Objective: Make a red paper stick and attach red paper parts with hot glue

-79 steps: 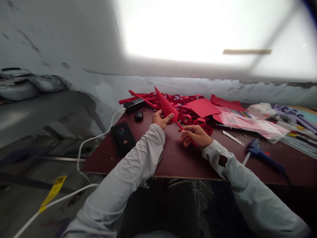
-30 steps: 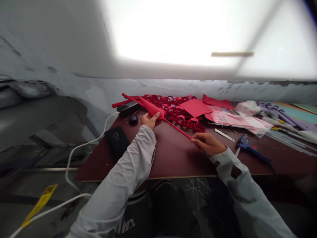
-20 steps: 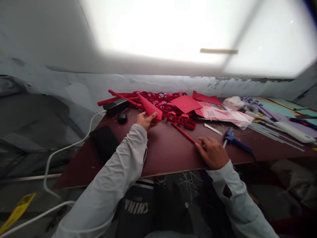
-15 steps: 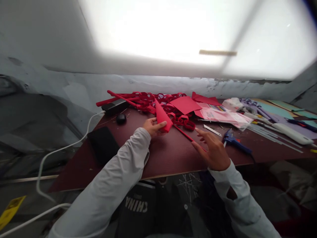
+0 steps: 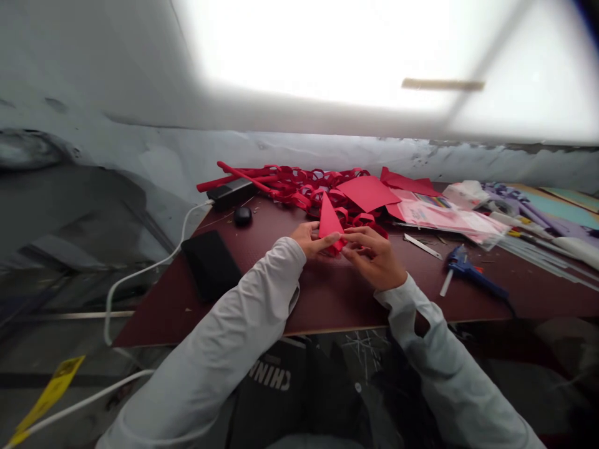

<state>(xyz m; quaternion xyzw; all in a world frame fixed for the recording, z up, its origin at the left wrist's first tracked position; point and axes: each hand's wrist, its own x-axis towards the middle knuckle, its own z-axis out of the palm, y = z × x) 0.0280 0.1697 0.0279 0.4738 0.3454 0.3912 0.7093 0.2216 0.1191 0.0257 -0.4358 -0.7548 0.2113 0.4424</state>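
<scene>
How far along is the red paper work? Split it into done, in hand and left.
Done: a red paper chain lies heaped at the table's far edge. In hand: the left hand and right hand both grip a red paper cone. Left: flat red sheets lie uncut; the blue glue gun lies untouched.

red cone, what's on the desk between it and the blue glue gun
In the head view, between the red cone and the blue glue gun lie the right hand, bare desk and a pale flat strip, perhaps a blade.
</scene>
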